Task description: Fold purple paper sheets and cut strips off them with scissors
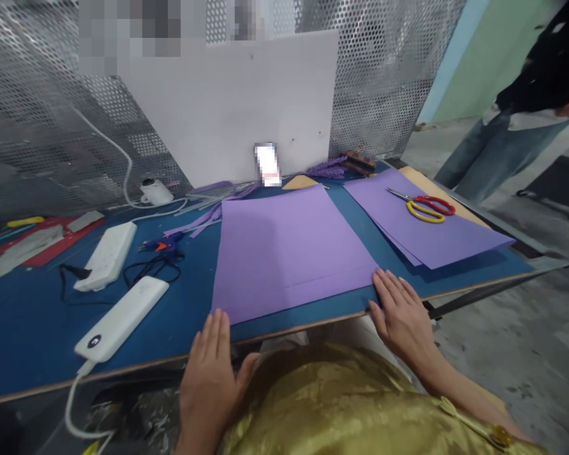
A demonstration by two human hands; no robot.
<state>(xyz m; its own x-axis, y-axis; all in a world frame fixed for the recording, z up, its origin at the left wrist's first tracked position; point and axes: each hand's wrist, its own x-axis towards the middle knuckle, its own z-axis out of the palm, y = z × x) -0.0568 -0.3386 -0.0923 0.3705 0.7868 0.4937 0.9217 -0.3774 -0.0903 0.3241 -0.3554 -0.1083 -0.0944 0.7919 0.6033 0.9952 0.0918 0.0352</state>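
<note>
A large sheet of purple paper (284,246) lies flat on the blue table in front of me, with a faint line running near its front edge. My left hand (211,366) touches the sheet's near left corner with outstretched fingertips, the thumb apart. At the near right corner, the fingers of my right hand (401,309) lie flat against the paper's edge, its thumb out to the side. Neither hand grips anything. To the right, scissors (429,207) with one red and one yellow handle rest on more purple sheets (436,243).
On the left are two white power blocks (128,319), a dark blue glue gun (167,246) with its cable, and a red sheet (52,243). A lit phone (268,164) leans on the white board (237,101). Another person (516,107) stands at the right.
</note>
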